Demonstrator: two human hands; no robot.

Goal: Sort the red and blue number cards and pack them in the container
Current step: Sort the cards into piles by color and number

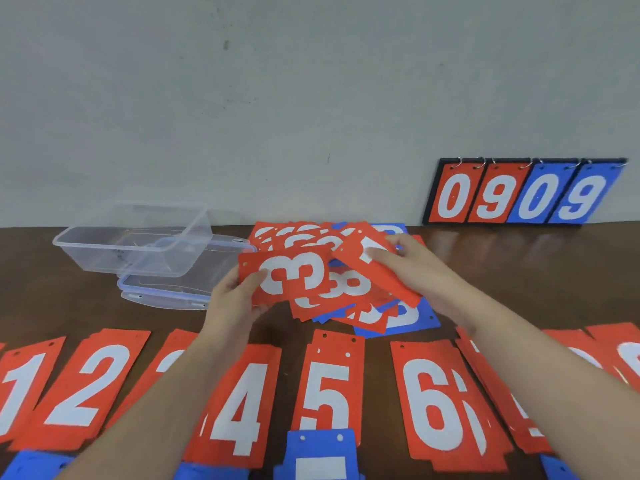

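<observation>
**Two hands on red cards above the unsorted pile**

Your left hand (239,289) pinches a red card (287,277) printed with a white 3, thumb on its face near the left end, fingers curled behind. Your right hand (412,268) grips a second red card (367,261), fingers curled over its face so the digit is mostly covered; I cannot tell the number. Both cards are held just above the mixed pile (349,292) of red and blue cards at the middle of the surface (519,271).

Along the near edge you have a row of red stacks lying face up: the 1 stack (24,386), the 2 stack (93,386), the 4 stack (242,407), the 5 stack (329,386) and the 6 stack (440,403). Your left forearm covers most of the stack between 2 and 4; your right forearm crosses the stacks to the right of 6. Blue cards (320,455) lie at the bottom edge of the view, partly cut off.

The clear container (138,237) sits at the far left, resting on its lid (187,289), well apart from the row. A scoreboard (523,192) reading 0 9 0 9 leans against the wall (277,98) at the far right.
</observation>
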